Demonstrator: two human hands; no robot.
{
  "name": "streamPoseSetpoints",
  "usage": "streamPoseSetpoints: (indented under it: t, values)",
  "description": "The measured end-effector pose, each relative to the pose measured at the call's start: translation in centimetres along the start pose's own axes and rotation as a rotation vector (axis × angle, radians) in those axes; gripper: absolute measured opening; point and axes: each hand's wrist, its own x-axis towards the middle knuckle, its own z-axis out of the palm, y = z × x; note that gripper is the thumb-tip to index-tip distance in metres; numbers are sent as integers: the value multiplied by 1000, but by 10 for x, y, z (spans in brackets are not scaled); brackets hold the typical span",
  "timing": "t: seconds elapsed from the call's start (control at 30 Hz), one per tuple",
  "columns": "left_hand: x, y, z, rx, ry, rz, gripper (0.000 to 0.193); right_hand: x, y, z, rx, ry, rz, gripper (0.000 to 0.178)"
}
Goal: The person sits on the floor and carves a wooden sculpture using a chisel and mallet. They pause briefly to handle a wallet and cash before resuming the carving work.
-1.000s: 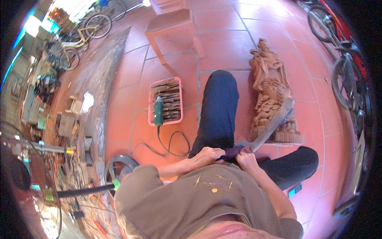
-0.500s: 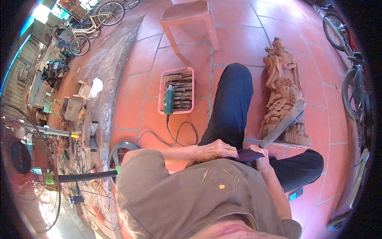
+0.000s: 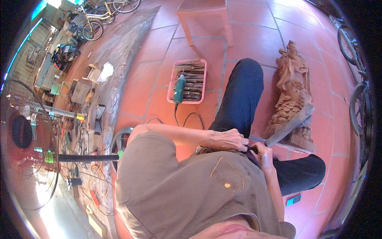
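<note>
My left hand (image 3: 230,140) and my right hand (image 3: 263,156) meet at my lap, just in front of my shirt. Both have their fingers closed on a dark cloth (image 3: 252,156), mostly hidden by the hands and shirt. Past my right hand a carved wooden figure (image 3: 293,83) lies on the tiles. Across its base rests a grey-brown wooden club (image 3: 289,124), flat and wider at the far end. Ahead on the left, a pink basket (image 3: 205,81) holds several carving chisels (image 3: 193,83). A green corded rotary tool (image 3: 180,88) lies on top of them.
A plastic stool (image 3: 203,14) stands beyond the basket. The tool's cord (image 3: 190,115) loops over the floor towards me. On my left are a standing fan (image 3: 30,139) and a rough timber slab (image 3: 123,59). A phone (image 3: 293,200) lies by my right leg; bicycles (image 3: 358,103) stand far right.
My hands have drawn closer together, and the dark cloth between them shows less than before. The whole view has shifted, so the basket, stool and figure sit further right in it.
</note>
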Motion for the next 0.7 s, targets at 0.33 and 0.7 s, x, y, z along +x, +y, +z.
streamPoseSetpoints:
  t: [0.33, 0.7]
  values:
    - [12, -4, 15, 168, 133, 142, 19, -3, -8, 3, -8, 106, -78, 23]
    - [21, -2, 37, 237, -11, 31, 26, -14, -11, 13, 111, 226, 108, 13]
